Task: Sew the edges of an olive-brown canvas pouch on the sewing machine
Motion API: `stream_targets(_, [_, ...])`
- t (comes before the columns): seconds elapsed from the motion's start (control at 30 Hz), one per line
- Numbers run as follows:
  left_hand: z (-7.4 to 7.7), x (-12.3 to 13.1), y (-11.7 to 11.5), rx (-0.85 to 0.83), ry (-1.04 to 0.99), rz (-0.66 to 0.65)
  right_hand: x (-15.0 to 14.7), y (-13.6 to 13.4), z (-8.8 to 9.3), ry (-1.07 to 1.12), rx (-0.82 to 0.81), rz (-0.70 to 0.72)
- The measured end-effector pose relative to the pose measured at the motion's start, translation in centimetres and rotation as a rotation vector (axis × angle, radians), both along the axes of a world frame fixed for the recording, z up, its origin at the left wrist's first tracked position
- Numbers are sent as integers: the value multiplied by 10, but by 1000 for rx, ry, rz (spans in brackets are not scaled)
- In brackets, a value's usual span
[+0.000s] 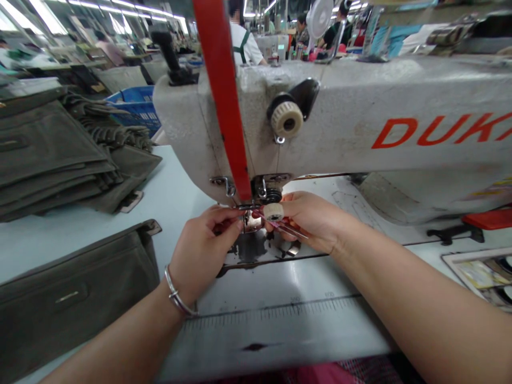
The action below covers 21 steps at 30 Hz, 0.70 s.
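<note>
At the needle area of a sewing machine (340, 106), both my hands are close together. My left hand (204, 245), with a silver bangle (174, 290) at the wrist, is closed in a pinch just left of the needle and presser foot (247, 217). Whatever lies between its fingertips is too small to make out. From the right, my right hand (314, 218) reaches behind the cream tension knob (273, 212). Its fingers are closed on a slim, two-pronged metal tool that looks like tweezers (294, 230). The machine's parts partly hide those fingertips.
Dark olive fabric pieces are piled (52, 144) at the left, and a single flat fabric piece (80, 293) lies nearer. A blue crate (138, 106) stands behind. A red strip (224, 96) slants down before the machine head. A printed ruler (296, 309) runs along the table front.
</note>
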State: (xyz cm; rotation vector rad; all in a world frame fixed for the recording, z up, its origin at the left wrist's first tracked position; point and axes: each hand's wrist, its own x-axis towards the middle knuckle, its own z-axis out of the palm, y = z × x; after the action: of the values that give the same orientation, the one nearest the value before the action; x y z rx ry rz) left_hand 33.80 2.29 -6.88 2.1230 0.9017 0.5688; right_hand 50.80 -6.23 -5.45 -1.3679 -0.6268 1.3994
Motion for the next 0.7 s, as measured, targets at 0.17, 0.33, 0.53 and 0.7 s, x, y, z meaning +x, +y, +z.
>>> stream_targets(0.17, [0, 1, 0, 19, 1, 4, 3, 2, 1, 118, -49, -14])
stream_targets(0.33, [0, 1, -1, 20, -10, -7, 6, 7, -3, 167, -91, -12])
stream_targets(0.53, [-1, 2, 0, 45, -11, -5, -1, 5, -7, 45, 14, -31])
stream_targets(0.7, [-2, 2, 2, 8, -12, 0, 2, 3, -1, 41, 4, -9])
